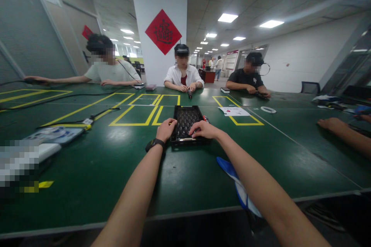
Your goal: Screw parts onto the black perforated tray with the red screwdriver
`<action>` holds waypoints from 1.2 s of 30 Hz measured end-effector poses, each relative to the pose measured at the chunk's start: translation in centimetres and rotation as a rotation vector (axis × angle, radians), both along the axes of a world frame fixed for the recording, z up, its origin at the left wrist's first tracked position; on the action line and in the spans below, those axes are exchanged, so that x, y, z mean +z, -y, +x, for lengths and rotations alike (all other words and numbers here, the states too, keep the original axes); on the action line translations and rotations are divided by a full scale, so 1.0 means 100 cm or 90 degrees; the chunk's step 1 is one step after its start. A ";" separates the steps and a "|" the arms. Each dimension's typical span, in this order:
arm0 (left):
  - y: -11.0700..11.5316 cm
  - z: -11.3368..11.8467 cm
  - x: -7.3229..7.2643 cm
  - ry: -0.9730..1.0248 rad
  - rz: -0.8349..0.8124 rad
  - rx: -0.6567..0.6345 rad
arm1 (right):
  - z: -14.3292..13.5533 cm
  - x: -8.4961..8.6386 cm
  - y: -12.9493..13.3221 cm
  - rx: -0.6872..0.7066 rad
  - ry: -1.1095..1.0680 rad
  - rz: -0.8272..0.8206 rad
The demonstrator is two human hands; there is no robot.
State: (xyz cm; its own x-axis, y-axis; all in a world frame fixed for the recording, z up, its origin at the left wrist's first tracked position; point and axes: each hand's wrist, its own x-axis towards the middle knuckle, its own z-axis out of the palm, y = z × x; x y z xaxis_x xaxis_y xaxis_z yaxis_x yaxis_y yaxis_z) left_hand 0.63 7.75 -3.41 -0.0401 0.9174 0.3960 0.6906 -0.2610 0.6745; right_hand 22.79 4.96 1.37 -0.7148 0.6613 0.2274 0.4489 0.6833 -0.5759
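A black open box [189, 143] rests on the green table in front of me, with a dark, patterned, shiny inside. At its left wall is my left hand [166, 129], fingers bent together against the edge, with a dark band on the wrist. My right hand [203, 129] reaches over the box's right side. Its fingers are pinched down near the front inside edge, by a thin light strip [187, 139]; whether they hold anything is too small to tell. A small red item [206, 119] shows just behind my right hand.
Blue-and-white cloth [241, 185] lies under my right forearm. Yellow tape outlines, a white paper [234, 111] and a white ring [268, 110] are farther off. Packages [58, 135] and cables lie left. Three people sit opposite; another person's hand [333, 124] is at right.
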 end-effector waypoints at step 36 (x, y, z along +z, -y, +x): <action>-0.003 -0.002 -0.003 0.006 0.019 -0.011 | 0.000 0.000 0.000 -0.008 0.012 0.003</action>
State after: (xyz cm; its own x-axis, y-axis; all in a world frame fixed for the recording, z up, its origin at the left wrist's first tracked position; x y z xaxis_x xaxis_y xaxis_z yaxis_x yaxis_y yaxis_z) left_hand 0.47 8.03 -3.75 -0.0279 0.9061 0.4222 0.6796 -0.2926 0.6727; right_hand 22.79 4.98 1.39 -0.7106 0.6692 0.2174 0.4680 0.6802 -0.5642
